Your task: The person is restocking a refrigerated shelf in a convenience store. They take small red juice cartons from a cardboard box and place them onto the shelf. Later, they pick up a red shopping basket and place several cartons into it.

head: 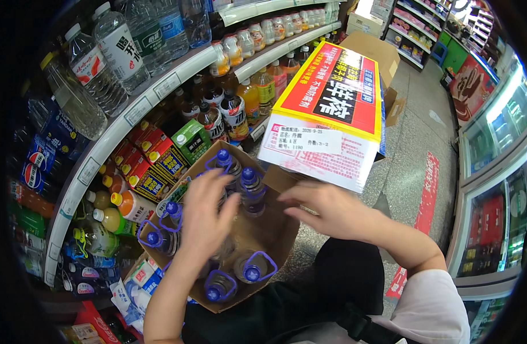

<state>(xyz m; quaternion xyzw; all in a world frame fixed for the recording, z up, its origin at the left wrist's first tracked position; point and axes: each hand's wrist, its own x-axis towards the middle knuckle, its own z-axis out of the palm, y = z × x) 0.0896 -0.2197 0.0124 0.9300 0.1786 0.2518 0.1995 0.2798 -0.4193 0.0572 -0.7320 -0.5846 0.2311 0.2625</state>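
Several clear plastic bottles with blue caps and purple loop handles stand in an open cardboard box (285, 232) before me. My left hand (208, 210) is over the box's left half, fingers spread, hiding some bottles beneath it; whether it touches one is unclear. My right hand (321, 208) hovers at the box's right edge, fingers apart and holding nothing. A bottle (252, 191) stands between the two hands. Two more bottles, one (251, 268) at the near side, have their loops spread out. Just beyond my right hand lies a red, yellow and white carton (328, 94).
Curved store shelves (147, 103) with water bottles, drink cartons (153, 161) and juice bottles run along the left. Milk packs (138, 292) lie beside the box. Another opened cardboard box (375, 53) is behind the printed carton. Glass-door coolers (489, 215) line the right of the aisle.
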